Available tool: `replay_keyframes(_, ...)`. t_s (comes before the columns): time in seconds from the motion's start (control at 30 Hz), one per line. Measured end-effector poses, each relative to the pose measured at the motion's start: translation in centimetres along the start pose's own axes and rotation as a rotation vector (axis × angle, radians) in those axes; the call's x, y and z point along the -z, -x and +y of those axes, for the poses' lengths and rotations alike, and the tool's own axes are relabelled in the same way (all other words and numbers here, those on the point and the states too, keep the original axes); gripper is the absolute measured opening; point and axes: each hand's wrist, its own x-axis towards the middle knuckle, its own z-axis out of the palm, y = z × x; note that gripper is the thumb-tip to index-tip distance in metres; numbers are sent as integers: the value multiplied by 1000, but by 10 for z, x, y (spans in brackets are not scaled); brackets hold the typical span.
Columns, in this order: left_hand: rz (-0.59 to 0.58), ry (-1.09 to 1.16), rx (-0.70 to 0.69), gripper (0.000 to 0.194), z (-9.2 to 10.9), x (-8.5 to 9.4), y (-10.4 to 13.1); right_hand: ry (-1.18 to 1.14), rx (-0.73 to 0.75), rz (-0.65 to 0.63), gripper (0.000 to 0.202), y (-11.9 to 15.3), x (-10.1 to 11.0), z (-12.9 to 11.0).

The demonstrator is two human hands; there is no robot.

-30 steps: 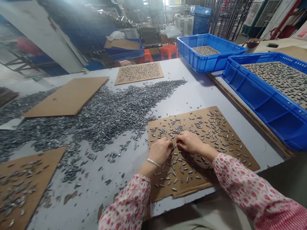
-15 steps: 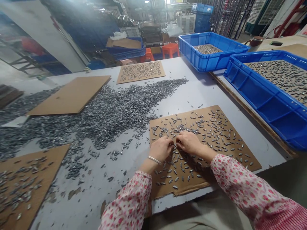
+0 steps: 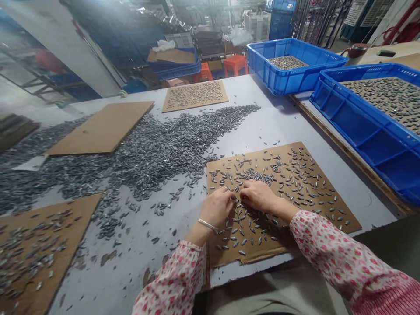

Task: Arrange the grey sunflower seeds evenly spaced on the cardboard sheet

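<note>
1. Left hand (image 3: 218, 204), right hand (image 3: 258, 195): fingers curled inward; how tight each grip is, or what it holds, I cannot tell.
2. Beneath: shiny, spindle-shaped grey pieces (image 3: 242, 253) scattered over flat brown cardboard (image 3: 226, 259), along the smooth surface (image 3: 275, 124)'s near edge.

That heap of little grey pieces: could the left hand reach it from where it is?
Probably yes. The left hand is at the near cardboard sheet, the heap starts just past that sheet's corner, and nothing tall stands between them.
</note>
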Motion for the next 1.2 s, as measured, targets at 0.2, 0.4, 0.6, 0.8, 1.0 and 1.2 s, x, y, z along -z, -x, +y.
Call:
replay_keyframes(0.2, -18, -86, -23, 23, 8, -8, 1, 82, -11, -24, 19, 4, 2, -3)
replay_keyframes(0.4, 18, -122, -71, 24, -2, -13, 5, 77, -51, -8, 17, 10, 4, -3)
replay_keyframes(0.6, 49, 4, -91, 25, -7, -4, 21, 40, -21, -44, 18, 15, 2, -8)
replay_keyframes(0.8, -19, -72, -138, 24, -1, -10, 23, 55, -9, -62, 18, 14, -1, -9)
replay_keyframes(1.0, -11, -93, -136, 21, -9, -17, 25, 51, -15, -60, 16, 15, 0, -10)
replay_keyframes(1.2, 41, 13, -102, 21, -12, -10, 39, -15, 35, -59, 14, 22, 3, -12)
